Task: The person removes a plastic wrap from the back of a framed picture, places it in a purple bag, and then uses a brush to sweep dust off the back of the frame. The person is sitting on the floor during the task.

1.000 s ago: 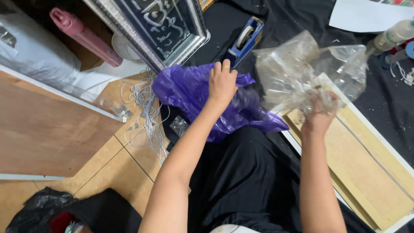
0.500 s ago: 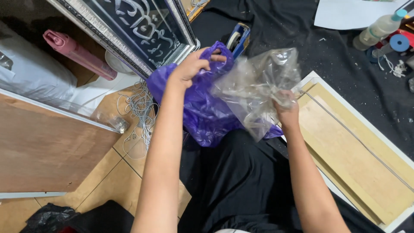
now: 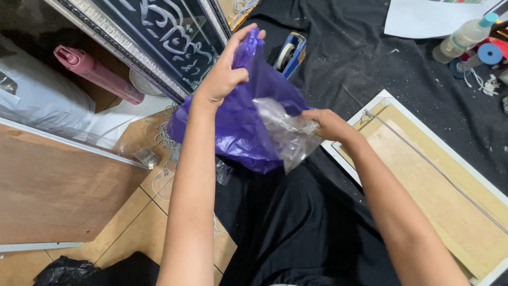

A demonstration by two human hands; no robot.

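The left hand (image 3: 222, 79) grips the purple bag (image 3: 238, 127) open while the right hand (image 3: 325, 124) pushes crumpled clear plastic (image 3: 288, 135) inside, needing a deeper push.

I see even, fairly bright indoor light from above, with soft shadows only. Glare streaks the glass frame (image 3: 159, 42) at upper left. Focus is sharp; edges bend slightly.
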